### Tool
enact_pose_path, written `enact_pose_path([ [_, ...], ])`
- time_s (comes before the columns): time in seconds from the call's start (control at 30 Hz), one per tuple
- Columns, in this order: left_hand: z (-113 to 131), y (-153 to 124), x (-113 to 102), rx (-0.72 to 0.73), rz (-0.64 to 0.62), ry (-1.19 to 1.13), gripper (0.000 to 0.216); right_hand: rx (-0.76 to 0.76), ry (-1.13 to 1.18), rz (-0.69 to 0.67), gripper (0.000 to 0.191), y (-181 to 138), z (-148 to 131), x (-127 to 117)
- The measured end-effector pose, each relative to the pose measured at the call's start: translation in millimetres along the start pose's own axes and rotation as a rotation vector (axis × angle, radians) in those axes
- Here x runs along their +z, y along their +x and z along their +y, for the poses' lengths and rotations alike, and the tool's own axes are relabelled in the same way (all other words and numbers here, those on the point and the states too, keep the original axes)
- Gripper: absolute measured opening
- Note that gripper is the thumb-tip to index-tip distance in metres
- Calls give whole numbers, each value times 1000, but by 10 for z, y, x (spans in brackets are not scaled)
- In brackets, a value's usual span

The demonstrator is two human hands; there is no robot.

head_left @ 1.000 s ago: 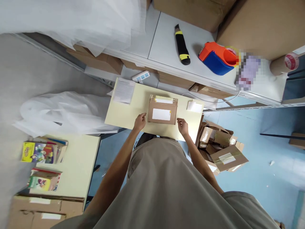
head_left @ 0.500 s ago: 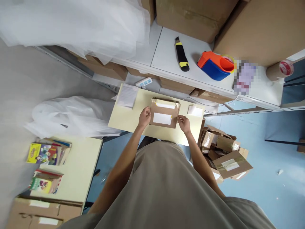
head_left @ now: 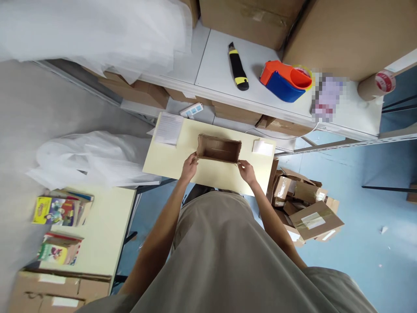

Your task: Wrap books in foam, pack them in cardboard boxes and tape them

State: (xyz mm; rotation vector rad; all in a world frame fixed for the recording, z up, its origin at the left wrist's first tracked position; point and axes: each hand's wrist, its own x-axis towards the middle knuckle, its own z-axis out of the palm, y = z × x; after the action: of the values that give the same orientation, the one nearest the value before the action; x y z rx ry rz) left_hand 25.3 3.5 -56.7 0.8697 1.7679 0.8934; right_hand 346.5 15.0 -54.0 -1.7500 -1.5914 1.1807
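Observation:
An open cardboard box (head_left: 219, 148) stands on the cream table (head_left: 169, 161) in front of me, its hollow inside facing up at the camera. My left hand (head_left: 189, 168) pinches the near left corner of its rim. At the near right corner, my right hand (head_left: 246, 171) grips the rim between thumb and fingers. Left of the box lies a printed sheet of paper (head_left: 168, 128). A small white pad or slip (head_left: 263, 148) rests on the table to its right.
Beyond the table, a shelf (head_left: 208, 65) carries a box cutter (head_left: 238, 67), an orange and blue tape dispenser (head_left: 286, 81) and a tape roll (head_left: 376, 85). Flattened boxes (head_left: 302, 204) are heaped on the floor at right. Books (head_left: 61, 211) and white wrapping (head_left: 87, 156) are at left.
The box has turned from showing its labelled side to showing its open inside. Both hands stay at its edges, now at the near corners. The camera view has shifted slightly.

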Motion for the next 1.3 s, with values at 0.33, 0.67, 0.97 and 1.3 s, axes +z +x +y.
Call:
enact_pose_path([
  [0.33,350,200,-15,103,64,166,48,69,19,175,72,116,-527,-148],
  [0.67,301,496,-174,26,32,-156,29,182,80,297,59,169,-474,-102],
  [0.97,254,603,-517,43,-231,-132,42,192,-111,510,51,-21,-718,100],
  [1.3,-140,1297,-1550,152,-167,85,29,-224,-88,489,36,14,-2316,1281],
])
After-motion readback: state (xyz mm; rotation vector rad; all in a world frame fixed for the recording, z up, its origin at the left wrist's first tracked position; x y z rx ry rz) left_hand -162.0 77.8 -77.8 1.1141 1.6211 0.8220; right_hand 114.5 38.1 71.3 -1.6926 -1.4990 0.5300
